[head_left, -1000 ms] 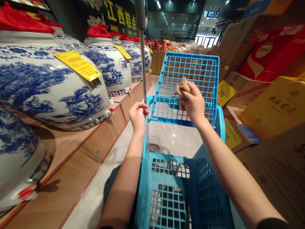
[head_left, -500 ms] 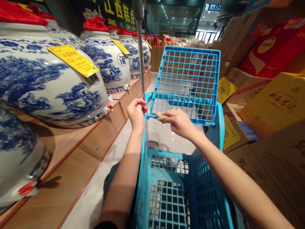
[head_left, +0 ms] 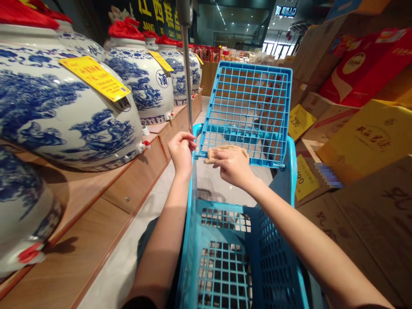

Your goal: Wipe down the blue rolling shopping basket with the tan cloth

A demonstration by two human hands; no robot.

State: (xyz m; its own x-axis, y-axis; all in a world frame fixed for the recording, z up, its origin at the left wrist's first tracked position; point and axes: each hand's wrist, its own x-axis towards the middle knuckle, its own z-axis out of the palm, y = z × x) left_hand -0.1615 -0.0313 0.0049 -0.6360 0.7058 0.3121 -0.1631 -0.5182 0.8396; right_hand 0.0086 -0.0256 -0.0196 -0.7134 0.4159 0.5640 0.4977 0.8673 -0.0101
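Note:
My right hand presses a beige cloth along the lower bar of a blue grid flap, fingers closed over it. The flap stands raised on the blue plastic shopping cart. My left hand is closed at the cart's left rim, beside the lower end of an upright metal pole. What its curled fingers grip, if anything, is hidden.
Large blue-and-white jars with red cloth tops line a wooden ledge at the left. Stacked cartons, a yellow box and a red box stand close at the right.
The cloth shows more spread out along the flap's lower bar now. My right hand has slid slightly left. My left hand keeps its place by the pole as the view shifts a little.

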